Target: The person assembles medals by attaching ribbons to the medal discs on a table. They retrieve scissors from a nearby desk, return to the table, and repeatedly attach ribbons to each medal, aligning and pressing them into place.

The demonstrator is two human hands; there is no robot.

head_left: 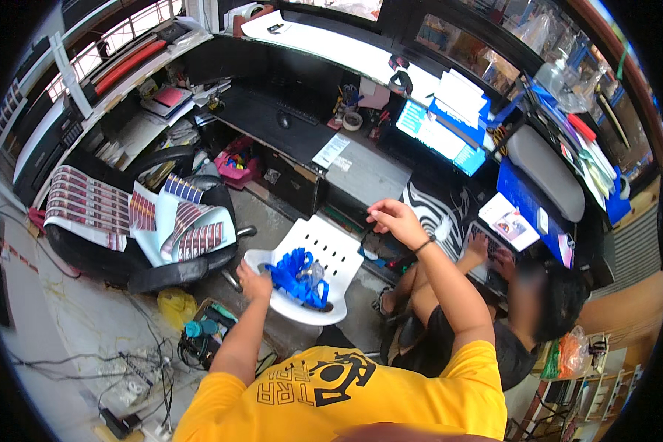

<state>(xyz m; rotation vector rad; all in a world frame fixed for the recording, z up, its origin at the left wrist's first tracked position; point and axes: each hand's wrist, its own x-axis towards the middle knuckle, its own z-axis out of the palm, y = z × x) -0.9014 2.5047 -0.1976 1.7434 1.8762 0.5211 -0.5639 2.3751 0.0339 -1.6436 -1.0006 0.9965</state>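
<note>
A white plastic chair (330, 239) with slots in its back stands in front of me. On its seat lies a pile of blue ribbon-like strips (293, 276) with a clear crumpled plastic piece (314, 274) among them. My left hand (255, 283) grips the chair's left edge, its fingers partly hidden. Above the right of the chair back, my right hand (395, 223) is raised with its fingertips drawn together in a pinch. Whatever it may hold is too small to make out. A dark band circles that wrist.
At right, another person's hands (479, 249) rest on a laptop by a bright monitor (442, 136). A black office chair (169, 274) bearing printed sheets (88, 206) stands left. A black desk (261, 121) runs behind. Cables (136, 368) and a yellow bag (177, 309) lie on the floor.
</note>
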